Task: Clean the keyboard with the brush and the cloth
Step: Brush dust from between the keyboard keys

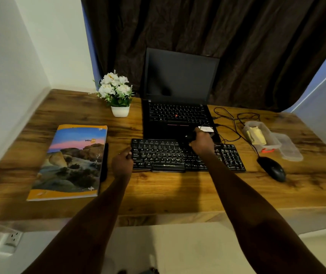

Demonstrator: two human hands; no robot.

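We read one brand on the keyboard [158, 154]: "ZEBRONICS", in pale letters on the long bar at its front edge, with a small logo just left of the word. Its keys carry white legends. In the letter rows we make out Q, W, E, R, T, Y and, lower down, V, B, N; the others are too small or blurred. On the book [69, 163] cover we read "you" in dark letters near the upper right, beside a yellow mark we cannot read. The laptop [178, 115] key legends and its white sticker [205, 129] are illegible to us.
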